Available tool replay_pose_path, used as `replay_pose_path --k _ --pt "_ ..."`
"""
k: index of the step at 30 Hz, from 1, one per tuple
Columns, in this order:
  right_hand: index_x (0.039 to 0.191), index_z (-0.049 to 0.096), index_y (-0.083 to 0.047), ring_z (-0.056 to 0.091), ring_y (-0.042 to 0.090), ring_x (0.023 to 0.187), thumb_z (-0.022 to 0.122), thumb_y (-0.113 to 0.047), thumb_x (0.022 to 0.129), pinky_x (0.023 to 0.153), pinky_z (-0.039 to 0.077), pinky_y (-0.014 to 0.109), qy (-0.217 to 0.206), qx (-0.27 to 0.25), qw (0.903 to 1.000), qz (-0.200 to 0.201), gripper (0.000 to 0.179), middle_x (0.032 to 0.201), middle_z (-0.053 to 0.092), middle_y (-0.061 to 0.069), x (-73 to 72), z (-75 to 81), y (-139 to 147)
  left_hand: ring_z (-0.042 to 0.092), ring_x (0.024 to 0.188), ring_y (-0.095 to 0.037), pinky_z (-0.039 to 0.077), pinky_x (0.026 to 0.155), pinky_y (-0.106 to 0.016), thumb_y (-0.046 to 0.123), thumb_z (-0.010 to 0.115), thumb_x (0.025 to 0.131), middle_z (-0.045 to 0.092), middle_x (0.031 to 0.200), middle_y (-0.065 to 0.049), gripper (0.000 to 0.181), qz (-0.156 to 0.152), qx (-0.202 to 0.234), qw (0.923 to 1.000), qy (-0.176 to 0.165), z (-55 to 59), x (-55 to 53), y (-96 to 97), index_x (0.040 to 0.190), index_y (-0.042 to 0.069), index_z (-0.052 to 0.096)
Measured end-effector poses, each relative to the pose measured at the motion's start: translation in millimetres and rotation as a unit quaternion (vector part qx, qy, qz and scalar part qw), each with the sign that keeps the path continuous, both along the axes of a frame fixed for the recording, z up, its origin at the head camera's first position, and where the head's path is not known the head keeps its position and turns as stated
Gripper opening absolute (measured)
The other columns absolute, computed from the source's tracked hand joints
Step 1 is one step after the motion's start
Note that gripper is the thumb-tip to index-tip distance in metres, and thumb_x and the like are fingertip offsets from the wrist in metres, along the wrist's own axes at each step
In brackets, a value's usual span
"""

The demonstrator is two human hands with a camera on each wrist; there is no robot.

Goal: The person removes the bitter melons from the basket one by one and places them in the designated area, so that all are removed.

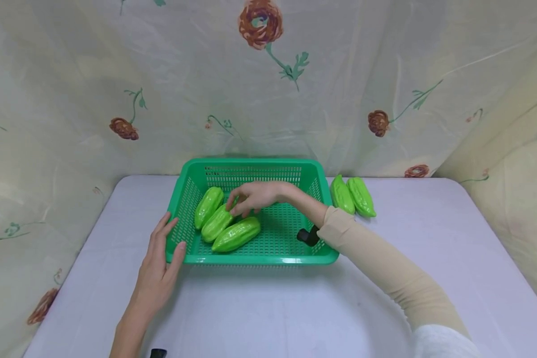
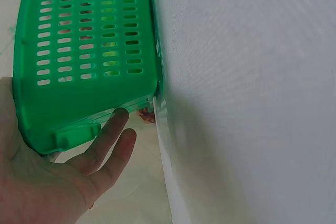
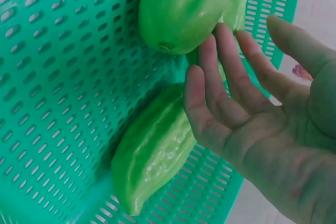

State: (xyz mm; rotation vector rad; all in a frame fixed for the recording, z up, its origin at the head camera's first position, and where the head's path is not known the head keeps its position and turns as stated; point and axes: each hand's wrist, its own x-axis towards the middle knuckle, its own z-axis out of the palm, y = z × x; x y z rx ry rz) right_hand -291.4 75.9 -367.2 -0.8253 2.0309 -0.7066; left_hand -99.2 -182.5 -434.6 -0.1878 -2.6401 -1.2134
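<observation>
In the head view a green plastic basket (image 1: 259, 259) holds three light green, ridged bitter melons at its left side. My right hand (image 1: 257, 195) is inside the basket, its fingers loosely bent and spread beside the middle bitter melon (image 1: 217, 223). In the right wrist view the fingertips reach the end of a bitter melon (image 3: 181, 11), without curling round it; another bitter melon (image 3: 155, 148) lies below. My left hand (image 1: 156, 276) rests at the basket's front left corner, thumb over the rim. Its fingers extend loosely along the outside in the left wrist view.
Two more bitter melons, one left (image 1: 342, 195) and one right (image 1: 361, 197), lie on the white-covered table (image 1: 268, 313) just right of the basket. A flowered curtain (image 1: 331, 99) hangs behind the table and at both sides.
</observation>
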Motion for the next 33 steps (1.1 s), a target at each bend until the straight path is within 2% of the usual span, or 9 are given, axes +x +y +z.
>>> replay_pose_path --k 5,7,11,14,18,23,29,33 --pt "0.134 0.067 -0.009 0.065 0.017 0.111 0.058 -0.028 0.111 0.102 0.056 0.047 0.001 -0.007 0.9996 0.028 0.032 0.129 0.072 0.010 -0.1 -0.4 -1 0.029 0.164 -0.043 0.035 0.121 -0.075 0.028 0.048 0.116 0.023 0.181 -0.007 0.055 0.001 -0.003 1.0000 0.000 -0.2 -0.1 -0.4 0.167 0.013 0.034" --pt "0.130 0.069 -0.008 0.062 0.016 0.105 0.059 -0.027 0.111 0.097 0.054 0.044 0.006 -0.006 0.9993 0.038 0.029 0.124 0.072 0.008 -0.6 -1.3 -1 0.029 0.164 -0.043 0.036 0.121 -0.075 0.029 0.048 0.116 0.023 0.181 -0.007 0.055 0.002 -0.004 1.0000 0.000 0.0 -0.1 -0.4 0.167 0.013 0.034" --pt "0.126 0.069 -0.010 0.061 0.014 0.101 0.062 -0.028 0.110 0.089 0.052 0.037 0.012 0.005 0.9987 0.049 0.025 0.123 0.073 0.003 -0.5 -2.2 -2 0.030 0.164 -0.043 0.036 0.121 -0.075 0.029 0.048 0.116 0.023 0.181 -0.006 0.055 0.002 -0.003 1.0000 0.000 0.6 -0.1 -0.1 0.167 0.013 0.035" --pt "0.131 0.067 -0.012 0.064 0.014 0.109 0.064 -0.030 0.109 0.092 0.055 0.038 0.008 0.016 0.9983 0.056 0.029 0.133 0.072 0.004 0.2 -2.5 -2 0.029 0.164 -0.043 0.036 0.121 -0.075 0.029 0.048 0.116 0.023 0.180 -0.006 0.055 0.002 -0.003 1.0000 0.001 0.5 -0.2 0.1 0.167 0.013 0.035" --pt "0.140 0.064 -0.013 0.064 0.016 0.128 0.066 -0.032 0.108 0.097 0.058 0.038 0.009 0.035 0.9969 0.070 0.038 0.147 0.066 0.008 1.7 -2.8 -4 0.030 0.164 -0.043 0.036 0.121 -0.075 0.029 0.048 0.116 0.023 0.181 -0.006 0.055 0.003 -0.003 1.0000 0.001 -0.5 -0.2 -0.2 0.167 0.013 0.035" --pt "0.146 0.061 -0.012 0.061 0.022 0.140 0.071 -0.030 0.105 0.096 0.057 0.033 0.018 0.051 0.9939 0.096 0.046 0.150 0.065 0.011 4.0 -5.5 -8 0.030 0.164 -0.043 0.036 0.121 -0.075 0.028 0.048 0.116 0.023 0.181 -0.006 0.055 0.004 -0.002 1.0000 0.000 -1.3 -0.1 -0.6 0.167 0.013 0.035" --pt "0.151 0.058 -0.014 0.054 0.026 0.150 0.072 -0.031 0.105 0.118 0.052 0.038 0.033 0.078 0.9881 0.129 0.052 0.159 0.058 0.011 7.2 -7.6 -13 0.030 0.163 -0.044 0.036 0.121 -0.076 0.029 0.048 0.116 0.023 0.181 -0.007 0.055 0.003 -0.004 1.0000 -0.001 -1.5 0.2 -0.5 0.167 0.013 0.034" --pt "0.152 0.057 -0.015 0.054 0.027 0.151 0.072 -0.028 0.105 0.122 0.049 0.042 0.039 0.082 0.9863 0.137 0.051 0.159 0.058 0.010 8.4 -6.7 -15 0.030 0.164 -0.044 0.036 0.121 -0.076 0.029 0.048 0.116 0.022 0.181 -0.007 0.055 0.003 -0.006 1.0000 -0.002 -1.2 0.1 -0.7 0.167 0.013 0.034"
